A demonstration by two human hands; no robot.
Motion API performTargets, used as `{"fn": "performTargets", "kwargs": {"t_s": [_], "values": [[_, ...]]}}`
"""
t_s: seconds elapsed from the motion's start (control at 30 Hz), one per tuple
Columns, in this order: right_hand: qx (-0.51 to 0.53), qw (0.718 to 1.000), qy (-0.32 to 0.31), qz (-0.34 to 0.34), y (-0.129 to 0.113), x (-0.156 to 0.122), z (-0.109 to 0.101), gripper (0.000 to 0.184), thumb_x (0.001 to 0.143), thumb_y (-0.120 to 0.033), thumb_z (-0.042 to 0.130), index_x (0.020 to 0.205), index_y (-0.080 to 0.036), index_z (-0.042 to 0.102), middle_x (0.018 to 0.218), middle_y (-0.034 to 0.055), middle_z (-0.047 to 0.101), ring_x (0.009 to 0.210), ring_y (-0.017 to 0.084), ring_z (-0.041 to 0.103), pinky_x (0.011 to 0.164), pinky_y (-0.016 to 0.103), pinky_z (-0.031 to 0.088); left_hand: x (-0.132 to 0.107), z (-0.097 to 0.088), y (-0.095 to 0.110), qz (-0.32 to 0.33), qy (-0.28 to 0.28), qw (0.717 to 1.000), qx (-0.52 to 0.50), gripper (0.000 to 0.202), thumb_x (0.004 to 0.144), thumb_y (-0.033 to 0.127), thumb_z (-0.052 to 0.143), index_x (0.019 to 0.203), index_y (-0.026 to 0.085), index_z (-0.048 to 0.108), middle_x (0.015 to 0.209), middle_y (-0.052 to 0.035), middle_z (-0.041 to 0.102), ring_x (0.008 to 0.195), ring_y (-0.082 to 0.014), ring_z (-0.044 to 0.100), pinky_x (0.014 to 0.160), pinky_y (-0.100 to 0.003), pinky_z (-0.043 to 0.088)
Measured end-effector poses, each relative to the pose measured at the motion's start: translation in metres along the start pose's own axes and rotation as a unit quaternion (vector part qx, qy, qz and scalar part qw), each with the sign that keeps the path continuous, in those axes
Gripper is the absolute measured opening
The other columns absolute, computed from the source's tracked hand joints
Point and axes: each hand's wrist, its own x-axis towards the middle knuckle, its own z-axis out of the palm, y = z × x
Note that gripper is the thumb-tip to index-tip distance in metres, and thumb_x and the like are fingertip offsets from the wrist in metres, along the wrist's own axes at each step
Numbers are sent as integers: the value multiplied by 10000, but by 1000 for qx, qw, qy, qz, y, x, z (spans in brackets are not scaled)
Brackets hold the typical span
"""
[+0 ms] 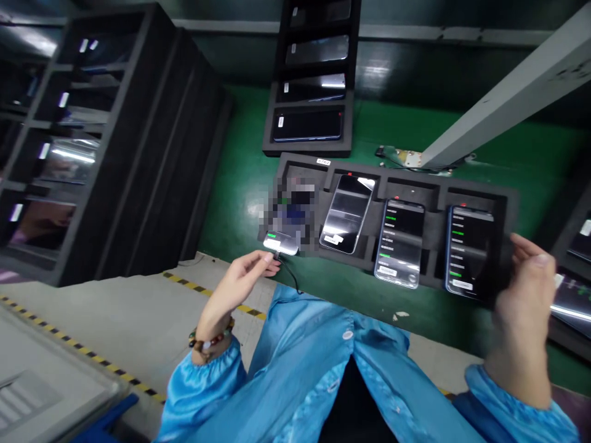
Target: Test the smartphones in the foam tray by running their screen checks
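Cable [290, 280], thin and black, runs from my left hand [240, 277] up to the lower end of the leftmost phone [281, 242]. My left fingers [268, 261] are pinched narrow on it right where it meets that phone. The phone lies in the first pocket of a long black foam tray [415, 175]; most of it is blurred out, so I can only make out its pale bottom edge with a green bar.

Three more phones lie in the tray's other pockets, each tilted the same way. The second phone [346, 212] has a dark, shiny screen, while the third phone [399, 243] and the fourth phone [467, 249] show lists with green lines. My right hand [521, 307] is at the tray's right end, just beside the fourth phone. Its fingers seem closed round the foam edge with the thumb on top, though the hand is smeared by motion.

The tray rests on a green surface [240, 172]. Behind it lies a second foam tray [307, 149] with dark phones stacked in a row. To my left stands a tall black foam rack [152, 154] holding more screens. A grey beam [508, 92] slants across the upper right. On my left wrist sits a bead bracelet [210, 341], above the cuff of my blue smock [314, 369].
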Motion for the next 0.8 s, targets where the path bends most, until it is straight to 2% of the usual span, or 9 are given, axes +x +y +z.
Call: {"fn": "performTargets", "kwargs": {"t_s": [0.13, 0.2, 0.27, 0.37, 0.5, 0.6, 0.7, 0.77, 0.8], "values": [[47, 997, 52, 43, -8, -2, 7, 662, 1077, -764, 377, 1406, -314, 734, 1400, 108, 727, 1341, 367, 668, 1171, 640, 472, 6, 45, -7, -11, 21, 980, -196, 541, 810, 655, 881, 982, 158, 753, 1119, -167, 818, 1002, -267, 794, 931, -407, 668], [57, 996, 53, 43, -12, -2, 9, 711, 1088, -760, 383, 1406, -225, 726, 1392, 134, 725, 1323, 325, 673, 1174, 568, 477, 8, 62, -7, 5, 58, 967, -247, 476, 806, 580, 889, 933, 162, 699, 958, -125, 802, 802, -205, 756, 745, -337, 658], [62, 996, 50, 41, -15, -4, 10, 698, 1104, -739, 375, 1403, -208, 715, 1411, 131, 715, 1332, 289, 662, 1186, 517, 473, 9, 74, -5, 16, 104, 959, -264, 414, 819, 520, 862, 895, 170, 654, 710, -20, 679, 538, -101, 559, 510, -216, 494], [66, 996, 36, 42, -20, -6, 9, 639, 1134, -690, 350, 1434, -236, 683, 1453, 100, 695, 1370, 262, 636, 1220, 507, 456, 10, 89, -1, 20, 167, 949, -268, 362, 844, 482, 806, 843, 188, 595, 537, 110, 372, 419, -38, 262, 408, -159, 236], [81, 996, 29, 38, -23, -7, 7, 586, 1147, -648, 360, 1465, -257, 657, 1480, 92, 681, 1414, 272, 617, 1250, 551, 439, 14, 107, -2, 29, 235, 935, -264, 413, 884, 512, 744, 775, 228, 464, 538, 137, 259, 402, -38, 184, 389, -173, 173], [88, 995, 36, 2, -23, -7, 5, 528, 1155, -586, 385, 1472, -246, 636, 1534, 122, 639, 1494, 288, 568, 1299, 592, 390, 10, 108, -2, 34, 264, 928, -262, 516, 885, 564, 756, 764, 243, 371, 549, 137, 241, 409, -39, 165, 391, -169, 173], [78, 991, 89, -59, -30, -16, 1, 439, 1136, -507, 462, 1426, -241, 656, 1547, 154, 599, 1527, 328, 530, 1305, 646, 379, -14, 100, 10, 1, 221, 941, -255, 555, 835, 568, 848, 769, 242, 403, 568, 130, 249, 423, -43, 151, 382, -177, 182], [102, 980, 115, -123, -45, -30, 1, 345, 1097, -469, 544, 1328, -270, 705, 1440, 150, 651, 1442, 356, 597, 1242, 664, 459, -37, 100, 29, -37, 127, 955, -266, 523, 841, 572, 856, 780, 247, 451, 581, 120, 230, 436, -56, 108, 373, -196, 178], [130, 976, 78, -158, -56, -38, 2, 310, 1076, -462, 581, 1297, -296, 720, 1379, 136, 684, 1383, 360, 640, 1199, 655, 511, -49, 105, 42, -43, 71, 956, -280, 497, 870, 582, 827, 790, 254, 462, 588, 112, 204, 448, -68, 75, 374, -208, 174]]}}
